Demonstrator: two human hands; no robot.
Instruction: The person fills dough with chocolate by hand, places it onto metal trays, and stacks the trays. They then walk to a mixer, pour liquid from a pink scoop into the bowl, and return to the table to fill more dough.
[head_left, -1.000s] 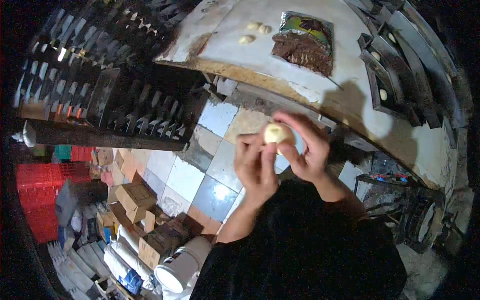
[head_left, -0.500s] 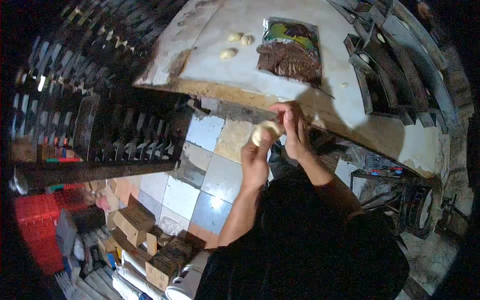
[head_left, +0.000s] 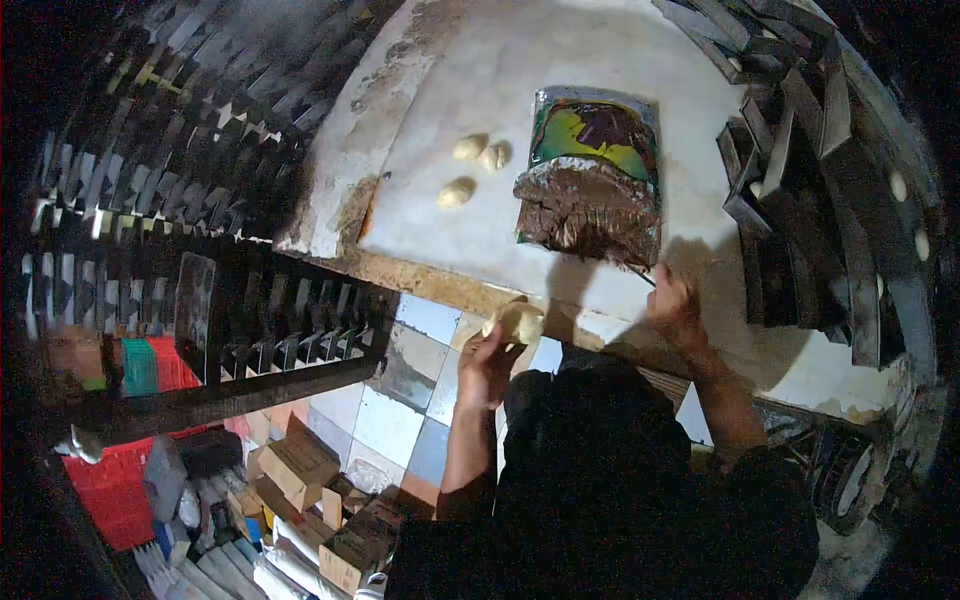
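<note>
Gently, left hand (head_left: 487, 362) cups a dough ball (head_left: 516, 322), best held loosely; right hand (head_left: 672, 305), grip unclear, beside chocolate filling (head_left: 590, 208).

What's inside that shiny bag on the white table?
A lumpy dark brown paste shows at the torn-open near end of the bag. How far up inside it goes cannot be seen, because the green and yellow printed foil covers the rest.
</note>
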